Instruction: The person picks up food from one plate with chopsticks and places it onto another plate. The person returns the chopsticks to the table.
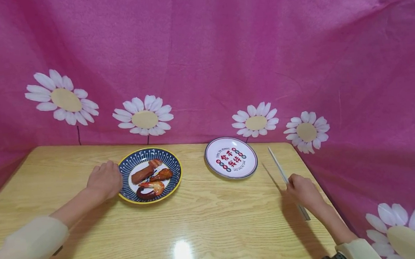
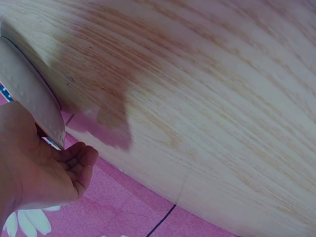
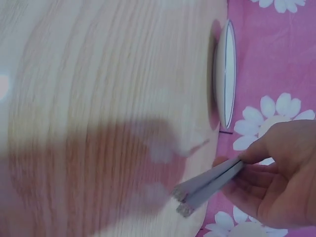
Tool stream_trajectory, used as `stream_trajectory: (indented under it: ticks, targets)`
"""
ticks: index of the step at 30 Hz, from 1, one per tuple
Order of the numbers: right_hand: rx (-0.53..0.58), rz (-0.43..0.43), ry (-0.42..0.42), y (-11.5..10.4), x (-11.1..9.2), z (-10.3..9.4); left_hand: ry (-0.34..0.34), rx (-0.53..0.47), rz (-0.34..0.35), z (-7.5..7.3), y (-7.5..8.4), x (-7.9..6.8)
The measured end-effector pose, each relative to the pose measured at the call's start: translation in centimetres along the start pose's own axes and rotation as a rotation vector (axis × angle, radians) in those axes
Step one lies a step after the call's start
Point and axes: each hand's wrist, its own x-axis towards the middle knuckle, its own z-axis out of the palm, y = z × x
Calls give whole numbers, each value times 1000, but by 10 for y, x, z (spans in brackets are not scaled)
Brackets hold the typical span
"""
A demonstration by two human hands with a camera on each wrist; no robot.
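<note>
My left hand [image 1: 106, 180] is at the left rim of a blue-patterned, yellow-edged plate [image 1: 127, 192]. In the left wrist view its fingers are curled beside the rim, and the thumb goes behind the plate's edge. On this plate lie a piece of sausage-like meat [image 1: 142, 174], a drumstick [image 1: 162, 174], a shrimp [image 1: 157, 187] and a dark curved piece [image 1: 145, 194]. Over at the right, my right hand [image 1: 305, 191] grips a pair of silver chopsticks [image 1: 278, 163] between thumb and fingers, held above the table; their square ends [image 3: 197, 195] point back toward me.
A white plate [image 1: 243, 156] with red and dark lettering stands near the back edge, between the patterned plate and the chopsticks. The wooden table [image 1: 213, 220] meets a pink cloth [image 1: 196, 66] with printed daisies behind it and along the right side.
</note>
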Motion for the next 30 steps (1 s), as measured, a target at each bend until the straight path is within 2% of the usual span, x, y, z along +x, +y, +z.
stream_trajectory:
  ticks: [7, 12, 19, 24, 30]
  targets:
    - [171, -41, 29, -20, 3, 7, 1, -11, -5, 0, 0, -3]
    - [365, -53, 44, -38, 5, 10, 7, 3, 8, -1, 0, -2]
    - [531, -168, 54, -62, 5, 14, 2, 11, 9, 1, -1, 0]
    - [651, -225, 41, -76, 3, 15, 1, 14, 12, 2, -1, 2]
    - [838, -314, -33, -85, 4, 15, 25, -2, 7, 1, -2, 0]
